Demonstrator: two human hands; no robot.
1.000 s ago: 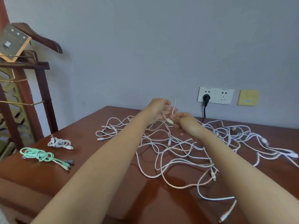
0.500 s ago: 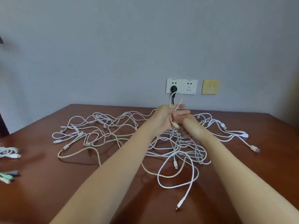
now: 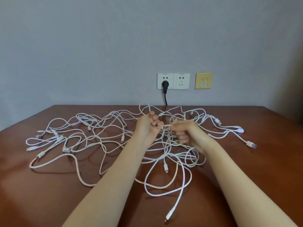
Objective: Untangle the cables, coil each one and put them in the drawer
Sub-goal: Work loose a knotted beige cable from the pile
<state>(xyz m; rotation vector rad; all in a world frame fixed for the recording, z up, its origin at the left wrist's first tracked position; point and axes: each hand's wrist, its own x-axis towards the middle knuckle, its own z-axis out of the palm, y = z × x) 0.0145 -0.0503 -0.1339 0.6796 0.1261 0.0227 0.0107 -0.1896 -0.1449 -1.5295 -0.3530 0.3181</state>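
Head view: a tangle of thin white and pale pink charging cables point(image 3: 101, 138) lay spread over the middle of the brown wooden tabletop point(image 3: 49, 194), reaching toward its far edge and both side edges.
Cable in work: a thin cream cable point(image 3: 142, 106) was lifted above the middle of the tangle, between both hands.
Grip, left: the left hand point(image 3: 147, 128) had its fingers curled tightly round the cream cable, and a small loop stood up above the knuckles.
Grip, right: the right hand point(image 3: 186, 133) pinched what looked like the same cable between thumb and forefinger, just beside the left hand. Its other fingers were loosely curled, and whether they held anything could not be told.
Step, as judged: feeding this one cable out of the tangle and winding it into a coil.
Doing it well: draw slack gently with the pinching hand, follow the strand back through each crossing, and lay even turns into the gripping hand.
Risk: a hard pull would likely tighten the crossings below.
Drawer: the drawer was not in view.
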